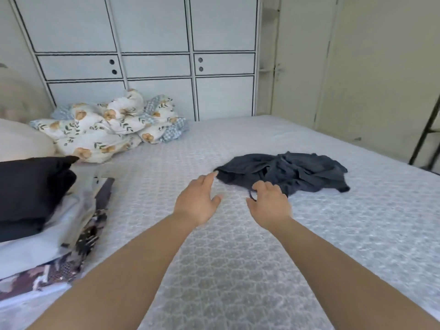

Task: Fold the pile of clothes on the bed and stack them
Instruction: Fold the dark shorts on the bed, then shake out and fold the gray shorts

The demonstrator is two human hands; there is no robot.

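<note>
A: What carries everything here?

B: The bed, with a pale patterned cover. It fills most of the view. Behind its far edge stands a white wardrobe.

A: And the clothes?

B: At the left edge of the bed there is a stack of folded clothes, with a black piece on top and lighter and patterned pieces below. Near the far left corner lies a crumpled floral blanket, beside a pale pillow. It does not look like part of the task, but this is only a judgement.

A: What remains to fold?

B: One dark blue garment, crumpled, lying toward the right side of the bed, well apart from the stack. No other loose piece is visible, so the task seems close to its end.

A: What do the hands do?

B: The person reaches with both. The left hand is released, fingers straight, and its fingertip comes just to the near left corner of the garment. The right hand has curled fingers at the garment's near edge, where a thin dark cord hangs. It seems to pinch this edge, but the picture does not show it clearly.

A: So which step is it?

B: Probably the taking of the last piece. The next move calls for a firm hold on two edges and then spreading the cloth flat on the free middle of the bed before folding.
</note>
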